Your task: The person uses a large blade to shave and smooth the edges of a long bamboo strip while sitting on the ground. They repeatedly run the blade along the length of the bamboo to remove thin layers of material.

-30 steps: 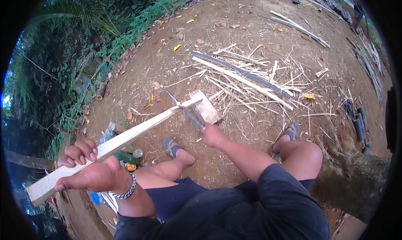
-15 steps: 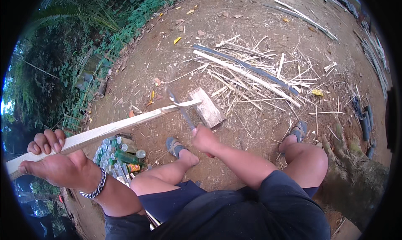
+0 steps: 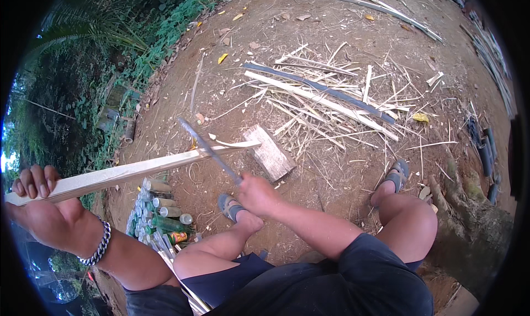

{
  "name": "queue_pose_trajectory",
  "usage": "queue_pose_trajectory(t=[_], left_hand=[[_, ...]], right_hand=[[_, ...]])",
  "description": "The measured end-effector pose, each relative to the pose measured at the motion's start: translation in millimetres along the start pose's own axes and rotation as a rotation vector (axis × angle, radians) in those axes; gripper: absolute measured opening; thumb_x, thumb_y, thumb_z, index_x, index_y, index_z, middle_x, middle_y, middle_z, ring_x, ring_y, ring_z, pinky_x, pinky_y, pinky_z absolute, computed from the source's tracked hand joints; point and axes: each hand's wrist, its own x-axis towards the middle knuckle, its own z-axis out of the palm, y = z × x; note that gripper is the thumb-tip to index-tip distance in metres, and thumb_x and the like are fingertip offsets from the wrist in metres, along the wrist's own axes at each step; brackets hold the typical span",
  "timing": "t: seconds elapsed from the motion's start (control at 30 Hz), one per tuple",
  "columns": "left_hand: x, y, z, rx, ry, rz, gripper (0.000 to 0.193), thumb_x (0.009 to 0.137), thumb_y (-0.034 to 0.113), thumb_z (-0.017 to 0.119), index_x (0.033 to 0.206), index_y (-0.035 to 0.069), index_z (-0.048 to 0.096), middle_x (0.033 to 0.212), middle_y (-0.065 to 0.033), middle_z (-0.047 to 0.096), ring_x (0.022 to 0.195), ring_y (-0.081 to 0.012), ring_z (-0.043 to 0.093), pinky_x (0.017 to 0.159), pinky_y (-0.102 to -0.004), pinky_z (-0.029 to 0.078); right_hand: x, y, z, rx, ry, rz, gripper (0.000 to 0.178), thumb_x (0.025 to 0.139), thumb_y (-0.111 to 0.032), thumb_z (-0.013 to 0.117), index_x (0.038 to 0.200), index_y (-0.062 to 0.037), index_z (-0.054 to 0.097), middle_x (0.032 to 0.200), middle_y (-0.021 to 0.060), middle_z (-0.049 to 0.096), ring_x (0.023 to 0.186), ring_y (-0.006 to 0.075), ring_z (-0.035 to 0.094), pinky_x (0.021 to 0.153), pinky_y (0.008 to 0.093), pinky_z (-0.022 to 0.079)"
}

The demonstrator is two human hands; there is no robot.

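My left hand (image 3: 47, 197), a chain bracelet at its wrist, grips the near-left end of a long pale strip of wood (image 3: 127, 172). The strip slopes away to the right, and its thin whittled tip rests on a wooden block (image 3: 271, 153) on the ground. My right hand (image 3: 258, 194) is closed around the handle of a long-bladed knife (image 3: 208, 149). Its blade crosses the strip a little short of the block, pointing to the far left. A small pale chip (image 3: 212, 136) shows beside the blade. The handle is mostly hidden by my fingers.
A heap of split strips and shavings (image 3: 331, 98) lies beyond the block, with a dark strip (image 3: 320, 89) across it. Glass bottles (image 3: 160, 205) are stacked by my left leg. A tree root (image 3: 469, 227) rises at right, and greenery (image 3: 83, 67) borders the far left.
The knife and my right hand have moved left along the strip, away from the block. My left hand has shifted left and slightly farther away, still holding the wood.
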Motion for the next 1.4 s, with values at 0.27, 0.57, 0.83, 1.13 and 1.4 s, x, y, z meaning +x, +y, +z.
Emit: queue_pose_trajectory(t=[0.27, 0.57, 0.83, 1.13, 1.4], left_hand=[[22.9, -14.3, 3.3, 0.043, -0.039, 0.062, 0.026, 0.096, 0.016, 0.036, 0.075, 0.002, 0.036, 0.070, -0.0082, 0.033, 0.056, -0.0159, 0.034, 0.051, -0.0274, 0.033], [25.0, -20.2, 18.0, 0.116, 0.078, 0.040, 0.010, 0.088, 0.002, 0.042, 0.078, 0.002, 0.044, 0.068, -0.0072, 0.036, 0.059, -0.0151, 0.035, 0.054, -0.0268, 0.033], [6.6, -23.5, 49.1, 0.141, 0.213, 0.068, 0.037, 0.095, 0.040, 0.047, 0.078, 0.009, 0.037, 0.065, -0.0014, 0.035, 0.052, -0.0109, 0.033, 0.050, -0.0242, 0.031], [-12.3, -14.5, 68.7, 0.306, 0.337, 0.107, 0.042, 0.100, 0.047, 0.032, 0.080, 0.011, 0.036, 0.068, -0.0022, 0.036, 0.055, -0.0121, 0.034, 0.050, -0.0240, 0.031], [-14.4, -9.3, 53.3, 0.203, 0.252, 0.088, 0.049, 0.095, 0.058, 0.038, 0.081, 0.011, 0.040, 0.065, 0.0005, 0.036, 0.053, -0.0101, 0.034, 0.051, -0.0239, 0.030]], right_hand=[[29.0, 153.7, 32.6, 0.057, 0.161, 0.429, 0.019, 0.084, -0.014, 0.055, 0.097, 0.0000, 0.058, 0.083, 0.0235, 0.064, 0.081, 0.0385, 0.064, 0.072, 0.0475, 0.050], [4.3, 58.2, 7.9, 0.175, 0.118, 0.167, 0.035, 0.077, -0.015, 0.060, 0.109, -0.0013, 0.055, 0.087, 0.0247, 0.064, 0.085, 0.0390, 0.063, 0.076, 0.0455, 0.050], [23.9, 141.3, 14.3, 0.058, -0.163, 0.599, 0.027, 0.083, -0.020, 0.052, 0.097, -0.0011, 0.064, 0.091, 0.0278, 0.063, 0.089, 0.0378, 0.064, 0.078, 0.0445, 0.051], [9.4, 145.4, 54.3, -0.096, 0.145, 0.243, 0.021, 0.083, -0.015, 0.051, 0.095, -0.0001, 0.061, 0.090, 0.0252, 0.064, 0.087, 0.0399, 0.063, 0.079, 0.0454, 0.050], [11.1, 177.0, 44.2, 0.967, -0.148, 0.609, 0.013, 0.079, -0.002, 0.058, 0.073, -0.0084, 0.048, 0.058, 0.0038, 0.045, 0.052, 0.0151, 0.047, 0.044, 0.0333, 0.040]])
